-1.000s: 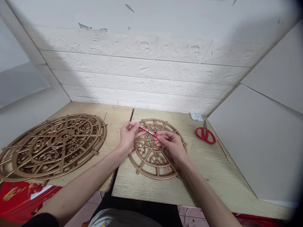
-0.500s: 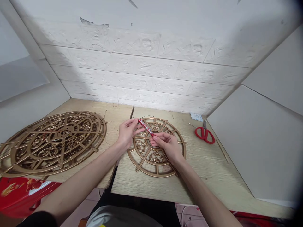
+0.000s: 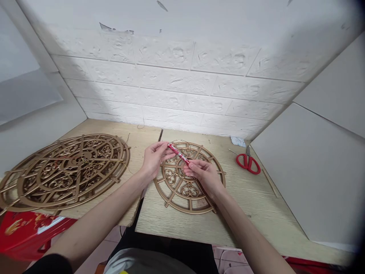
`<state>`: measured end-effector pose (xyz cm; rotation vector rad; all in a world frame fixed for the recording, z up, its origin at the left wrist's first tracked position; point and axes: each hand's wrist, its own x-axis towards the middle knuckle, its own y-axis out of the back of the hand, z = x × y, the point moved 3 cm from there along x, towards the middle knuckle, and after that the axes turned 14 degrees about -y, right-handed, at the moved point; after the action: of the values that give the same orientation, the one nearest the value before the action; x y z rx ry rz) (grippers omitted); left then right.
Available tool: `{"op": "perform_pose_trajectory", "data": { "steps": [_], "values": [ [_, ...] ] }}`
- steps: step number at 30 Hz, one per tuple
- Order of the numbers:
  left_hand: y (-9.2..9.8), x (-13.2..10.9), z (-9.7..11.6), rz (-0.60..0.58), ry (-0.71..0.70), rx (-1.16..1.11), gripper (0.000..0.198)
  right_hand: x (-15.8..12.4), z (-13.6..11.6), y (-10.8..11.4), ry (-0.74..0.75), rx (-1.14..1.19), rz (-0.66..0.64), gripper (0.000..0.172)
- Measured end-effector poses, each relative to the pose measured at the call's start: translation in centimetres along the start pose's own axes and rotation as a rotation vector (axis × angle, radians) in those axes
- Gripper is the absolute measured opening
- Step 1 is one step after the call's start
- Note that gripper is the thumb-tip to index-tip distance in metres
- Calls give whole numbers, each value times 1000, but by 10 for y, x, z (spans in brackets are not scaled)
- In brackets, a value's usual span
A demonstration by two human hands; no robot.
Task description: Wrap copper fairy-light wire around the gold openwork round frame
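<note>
Left hand [image 3: 153, 158]: fingers pinched shut, just left of the right hand.
Right hand [image 3: 203, 174]: fingertips pinched, knuckles up.
Forearms: bare, converging toward the hands.

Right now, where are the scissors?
In the head view the red-handled scissors lie on the wooden table, right of the small gold lattice disc and the right hand, near the white side panel.

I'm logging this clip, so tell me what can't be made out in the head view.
- Red stick: print too small; ends covered by left hand and right hand.
- Small gold disc: centre hidden under the hands.
- Large gold discs: cut off by the left edge.
</note>
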<state>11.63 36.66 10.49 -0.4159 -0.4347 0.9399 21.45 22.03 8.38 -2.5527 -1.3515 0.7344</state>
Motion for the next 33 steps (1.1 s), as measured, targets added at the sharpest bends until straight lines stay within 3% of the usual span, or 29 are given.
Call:
{"op": "perform_pose_trajectory", "data": {
  "steps": [11,15,20,24,27,33],
  "values": [
    [6,7,7,51,-54,-24,18,-1,-5,6,-36,61,14,26],
    [18,20,16,41,-179,238,15,-1,-10,12,-13,89,38,23],
    [34,37,21,-139,-394,865,17,-1,-16,20,-5,158,63,19],
    [38,39,9,-441,-367,1126,25,-3,-19,21,-13,195,60,20],
    [39,37,2,-559,-410,1260,19,-3,-20,20,-12,212,71,19],
    [30,34,8,-566,-523,1179,19,-4,-22,18,14,239,120,10]
  ]
}}
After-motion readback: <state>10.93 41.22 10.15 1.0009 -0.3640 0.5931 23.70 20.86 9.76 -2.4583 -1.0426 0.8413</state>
